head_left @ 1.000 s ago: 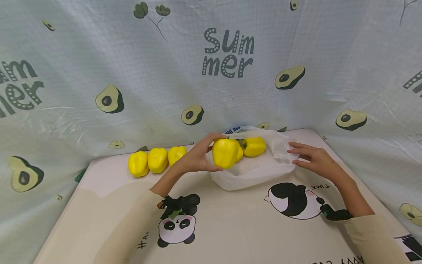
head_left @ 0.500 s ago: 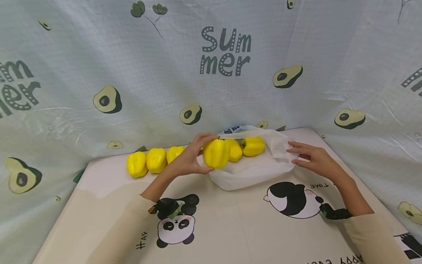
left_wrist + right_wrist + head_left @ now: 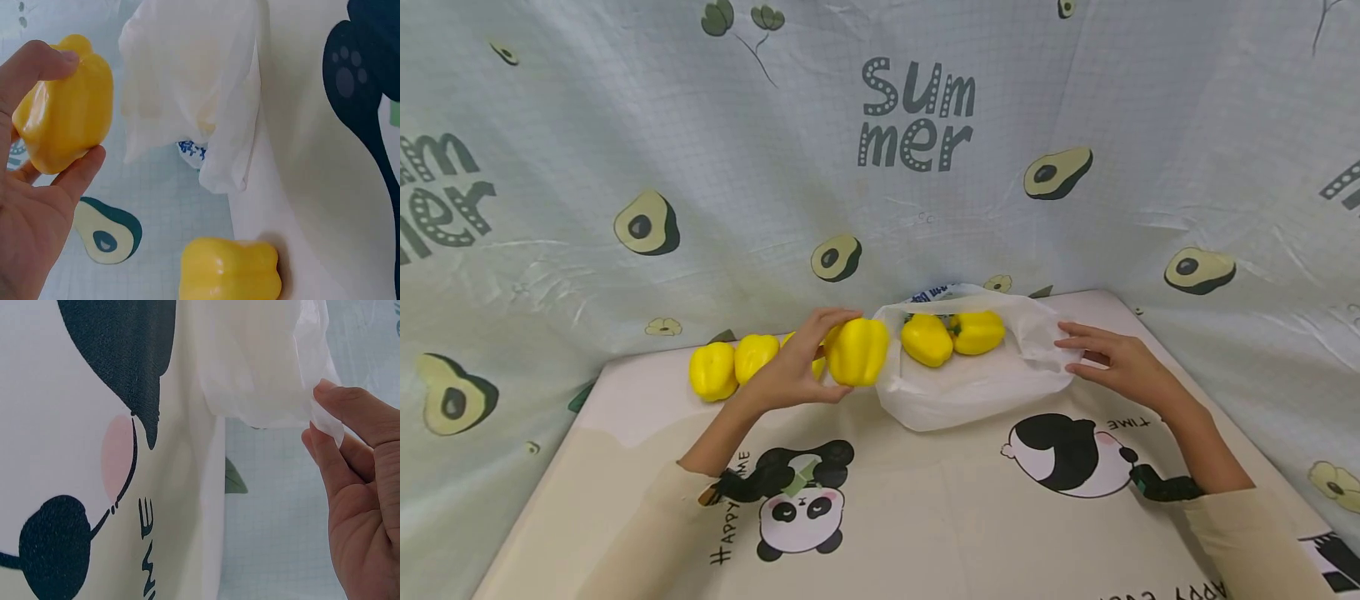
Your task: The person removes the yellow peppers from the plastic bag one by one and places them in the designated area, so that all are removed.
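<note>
We see the L hand (image 3: 797,362) just L of ctr in the head view, fingers curled round a pepper (image 3: 859,352); the L wrist view shows a gap btwn it and the bag (image 3: 910,408). R hand (image 3: 1116,360), at ctr R, has thumb & fingers pinching the bag's edge, per the R wrist view. Two bagged peppers (image 3: 927,340) lie side by side in the open mouth, ctr of frame. Three row peppers (image 3: 712,372) sit ctr L; L hand blocks most of the third. Bag is thin, white, crinkly plastic, semi-see-through, w/ blue lettering (image 3: 932,293) at its back edge. Peppers: glossy yellow, blocky, lobed. Pale surface (image 3: 955,517) has panda prints (image 3: 801,521) lower down; a wrinkled, sheeny backdrop (image 3: 917,233) w/ avocado prints fills the upper frame.
</note>
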Motion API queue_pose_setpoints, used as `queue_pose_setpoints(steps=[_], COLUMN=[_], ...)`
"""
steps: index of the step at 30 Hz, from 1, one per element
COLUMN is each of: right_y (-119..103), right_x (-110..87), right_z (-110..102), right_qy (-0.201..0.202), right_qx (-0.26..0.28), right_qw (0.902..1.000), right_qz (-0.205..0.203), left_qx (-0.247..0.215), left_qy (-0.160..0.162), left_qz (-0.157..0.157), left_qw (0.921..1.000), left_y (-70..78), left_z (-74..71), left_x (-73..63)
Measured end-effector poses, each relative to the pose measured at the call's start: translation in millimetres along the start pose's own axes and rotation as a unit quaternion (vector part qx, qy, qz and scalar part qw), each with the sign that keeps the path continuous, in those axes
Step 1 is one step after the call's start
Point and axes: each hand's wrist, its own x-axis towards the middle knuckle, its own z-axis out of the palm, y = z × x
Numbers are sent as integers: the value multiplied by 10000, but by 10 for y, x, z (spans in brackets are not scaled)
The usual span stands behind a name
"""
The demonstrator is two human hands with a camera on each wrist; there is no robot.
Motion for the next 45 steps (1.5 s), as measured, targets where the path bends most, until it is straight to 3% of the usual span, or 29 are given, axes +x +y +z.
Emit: queue_pose_setpoints(steps=[10,17,27,45], right_y=[-17,-37,-16,12], right_x=[13,10,-3,4], right_z=[-16,-20,-14,5], right_qy=[-38,-8,-39,30], right_qx=[43,25,127,-18], right_qw=[10000,10000,9999,10000], right_qz=[-6,-29,50,-64], left_qx=[-123,129,-404,-45], left_qy=[99,49,240,351], left_qz=[-385,-144,-374,-656], left_qw=[9991,9998,9982,9972], left_y=[0,-29,-76,-119], left_z=[-96,-113,-126,-188], left_x=[-144,-165,-204,-342])
